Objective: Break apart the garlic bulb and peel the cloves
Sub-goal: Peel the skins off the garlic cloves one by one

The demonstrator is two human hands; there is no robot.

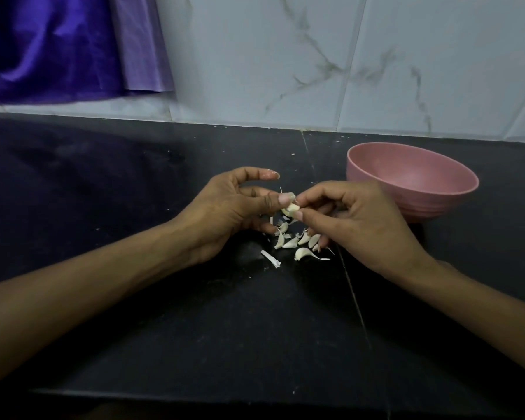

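A small pale garlic clove is held between both hands above the black counter. My left hand pinches it with thumb and curled fingers, its index finger stretched out above. My right hand pinches the clove's other end between thumb and forefinger. Beneath the hands lie several loose cloves and bits of white skin, one larger clove nearest me. A strip of stem or skin lies to their left.
An empty pink bowl stands on the counter to the right, just behind my right hand. A marbled tile wall runs along the back. Purple cloth hangs at the upper left. The counter's front edge is near me.
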